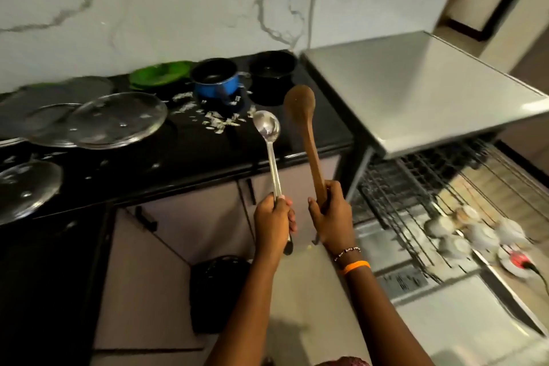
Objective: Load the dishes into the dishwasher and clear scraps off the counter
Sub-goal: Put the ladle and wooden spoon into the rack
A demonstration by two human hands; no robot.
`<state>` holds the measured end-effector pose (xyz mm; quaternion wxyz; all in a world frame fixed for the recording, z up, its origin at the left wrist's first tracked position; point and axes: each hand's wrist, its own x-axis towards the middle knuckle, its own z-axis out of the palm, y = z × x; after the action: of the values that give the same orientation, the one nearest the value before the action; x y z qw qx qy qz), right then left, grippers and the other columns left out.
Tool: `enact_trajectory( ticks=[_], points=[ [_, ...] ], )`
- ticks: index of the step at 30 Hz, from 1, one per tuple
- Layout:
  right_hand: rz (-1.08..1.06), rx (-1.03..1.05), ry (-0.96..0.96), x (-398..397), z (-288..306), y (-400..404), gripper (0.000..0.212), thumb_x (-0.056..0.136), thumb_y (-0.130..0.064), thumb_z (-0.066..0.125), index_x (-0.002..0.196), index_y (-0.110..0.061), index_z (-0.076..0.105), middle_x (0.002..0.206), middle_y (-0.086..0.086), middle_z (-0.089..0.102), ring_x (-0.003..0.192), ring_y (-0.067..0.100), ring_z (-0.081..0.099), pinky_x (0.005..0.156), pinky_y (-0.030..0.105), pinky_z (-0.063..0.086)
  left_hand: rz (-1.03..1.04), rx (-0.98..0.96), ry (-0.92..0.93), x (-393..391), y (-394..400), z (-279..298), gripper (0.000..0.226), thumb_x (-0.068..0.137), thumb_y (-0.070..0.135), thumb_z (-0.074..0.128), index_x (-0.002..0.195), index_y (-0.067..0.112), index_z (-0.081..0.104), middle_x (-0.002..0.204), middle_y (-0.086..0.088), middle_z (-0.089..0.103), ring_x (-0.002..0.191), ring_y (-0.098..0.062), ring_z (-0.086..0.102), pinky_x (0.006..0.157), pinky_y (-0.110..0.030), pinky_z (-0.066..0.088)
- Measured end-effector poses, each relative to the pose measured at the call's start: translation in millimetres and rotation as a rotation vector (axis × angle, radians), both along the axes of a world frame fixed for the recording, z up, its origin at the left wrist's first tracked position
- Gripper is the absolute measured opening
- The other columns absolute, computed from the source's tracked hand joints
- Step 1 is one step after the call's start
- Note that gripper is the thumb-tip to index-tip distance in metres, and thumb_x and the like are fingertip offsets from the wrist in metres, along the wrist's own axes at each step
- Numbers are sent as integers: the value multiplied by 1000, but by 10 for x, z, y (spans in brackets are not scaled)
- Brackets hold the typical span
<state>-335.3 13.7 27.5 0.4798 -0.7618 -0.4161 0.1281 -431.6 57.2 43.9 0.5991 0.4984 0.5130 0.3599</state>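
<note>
My left hand (273, 223) grips the handle of a steel ladle (266, 129), its bowl raised over the black counter (208, 154) edge. A long wooden spoon (300, 107) stands upright in my right hand (328, 214), beside the ladle. The dishwasher (416, 92) stands open at the right, its wire rack (416, 187) pulled out with several white cups (463, 232) in it. On the counter lie white food scraps (217, 122), a blue pot (215, 80), a black pot (271, 67), a green plate (160, 73) and glass lids (118, 119).
A dark bin (217, 291) stands on the floor below my arms, by the cabinet doors (190, 223). The lowered dishwasher door (445, 321) fills the lower right. Another glass lid (26, 187) sits at the counter's left edge. A marble wall (178, 9) backs the counter.
</note>
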Motion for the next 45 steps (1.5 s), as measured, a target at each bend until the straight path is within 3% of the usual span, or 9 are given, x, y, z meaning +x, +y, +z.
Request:
enact_trajectory(
  ticks=[9, 15, 19, 22, 26, 29, 34, 42, 45],
  points=[
    [-291, -146, 54, 1003, -292, -1778, 20, 78, -6, 59, 78, -13, 41, 59, 0, 42, 53, 22, 38, 48, 32, 24, -283, -66, 78, 1225, -1279, -350, 37, 98, 23, 45, 62, 11, 48, 42, -1, 45, 31, -11, 43, 39, -23, 38],
    [-388, -265, 113, 1801, -430, -2974, 17, 77, -9, 61, 93, -11, 55, 72, 5, 60, 68, 31, 57, 59, 37, 44, -438, -90, 139, 2021, -2414, -498, 25, 90, 20, 60, 68, 12, 53, 37, 4, 46, 29, -7, 42, 36, -18, 36],
    [-402, -331, 228, 2268, -489, -3388, 30, 76, -10, 60, 97, -17, 39, 74, 2, 63, 66, 33, 61, 60, 41, 51, -432, -66, 264, 2446, -2824, -643, 13, 81, 18, 69, 85, 7, 62, 59, -9, 62, 47, -13, 60, 45, -22, 48],
    [-391, -352, 270, 2502, -557, -3476, 31, 76, -8, 60, 92, -14, 35, 74, 12, 64, 61, 34, 60, 58, 42, 52, -428, -57, 335, 2715, -2865, -689, 23, 80, 12, 63, 101, 5, 61, 92, -19, 68, 82, -34, 65, 69, -37, 54],
    [-384, -350, 313, 2913, -611, -3390, 28, 74, -4, 63, 87, -8, 39, 74, 10, 60, 51, 30, 59, 54, 46, 53, -422, -23, 339, 3121, -2770, -679, 22, 83, 8, 58, 105, 5, 60, 93, -11, 65, 83, -27, 62, 72, -32, 51],
    [-343, -391, 270, 3261, -666, -3279, 24, 76, -8, 62, 88, -8, 41, 77, 12, 61, 59, 34, 62, 59, 48, 53, -429, -11, 349, 3427, -2688, -657, 13, 86, 14, 59, 95, 5, 62, 79, -5, 62, 76, -20, 58, 62, -24, 44],
    [-353, -525, 156, 3714, -822, -3135, 19, 90, -23, 55, 101, -11, 47, 87, 11, 66, 75, 33, 60, 57, 31, 39, -442, 32, 375, 3790, -2556, -645, 14, 88, 23, 61, 82, 11, 58, 61, 6, 53, 56, -7, 50, 42, -10, 35],
    [-289, -462, 310, 4656, -989, -2822, 23, 81, -4, 61, 103, 1, 54, 88, 10, 59, 77, 22, 49, 66, 24, 31, -309, -23, 501, 4382, -2279, -875, 33, 95, 28, 47, 101, 1, 65, 96, -16, 67, 91, -30, 61, 73, -31, 43],
    [-220, -460, 376, 5165, -1120, -2648, 32, 79, -2, 63, 109, -2, 51, 93, 11, 60, 80, 22, 51, 62, 22, 31, -239, -114, 541, 4730, -2232, -930, 24, 95, 17, 42, 90, 5, 63, 80, -10, 61, 80, -27, 56, 66, -29, 37]
  ],
)
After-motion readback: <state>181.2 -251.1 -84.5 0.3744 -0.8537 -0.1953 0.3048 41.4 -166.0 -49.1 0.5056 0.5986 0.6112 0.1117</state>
